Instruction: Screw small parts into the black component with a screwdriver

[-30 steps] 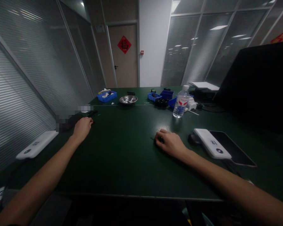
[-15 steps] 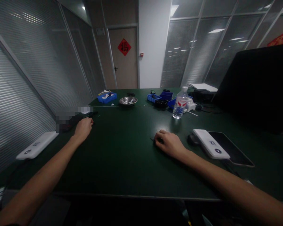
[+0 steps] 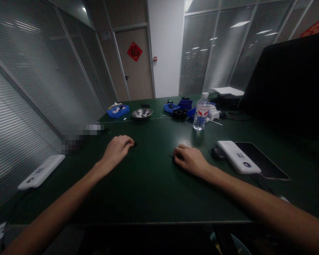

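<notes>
My left hand (image 3: 119, 146) is over the middle-left of the dark green table (image 3: 149, 191). Its thumb and fingertips pinch a small dark piece (image 3: 135, 144), too small and dim to name. To the right, my right hand (image 3: 189, 157) rests on the tabletop with curled fingers. From under its fingertips pokes a thin dark tip (image 3: 171, 155); the rest of that object is hidden by the hand. A gap of bare tabletop separates the two hands.
A water bottle (image 3: 201, 113) stands beyond my right hand. Farther back are a metal bowl (image 3: 142, 117) and blue bins (image 3: 118, 112). White power banks (image 3: 238, 157) lie at both sides, one by a dark tablet (image 3: 266, 163). A large black screen (image 3: 289, 88) rises at right.
My left hand has moved right, from the left edge of the table toward the middle, with the small dark piece in its fingertips. My right hand has stayed in place. The view has shifted slightly.
</notes>
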